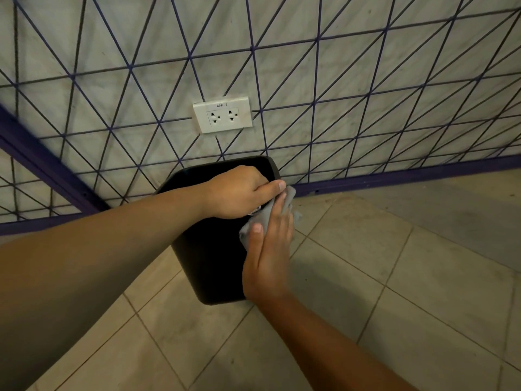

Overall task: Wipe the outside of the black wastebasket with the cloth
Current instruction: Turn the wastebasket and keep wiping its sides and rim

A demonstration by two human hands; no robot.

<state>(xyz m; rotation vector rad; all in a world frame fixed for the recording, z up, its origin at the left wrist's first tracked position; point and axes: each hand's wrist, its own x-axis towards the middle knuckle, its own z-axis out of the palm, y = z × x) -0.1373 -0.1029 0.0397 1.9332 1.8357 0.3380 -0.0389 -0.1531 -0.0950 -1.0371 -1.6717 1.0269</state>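
The black wastebasket (211, 261) stands on the tiled floor close to the wall, in the middle of the view. My left hand (236, 191) grips its top rim on the near right side, fingers curled over the edge. My right hand (269, 249) lies flat against the basket's right side wall and presses a grey cloth (253, 221) onto it. The cloth sticks out above and beside my fingers. The basket's inside is hidden by my left hand and arm.
A white double power socket (222, 114) sits on the patterned wall just above the basket. A purple skirting strip (394, 177) runs along the wall's foot. Beige floor tiles (394, 277) spread to the right and in front.
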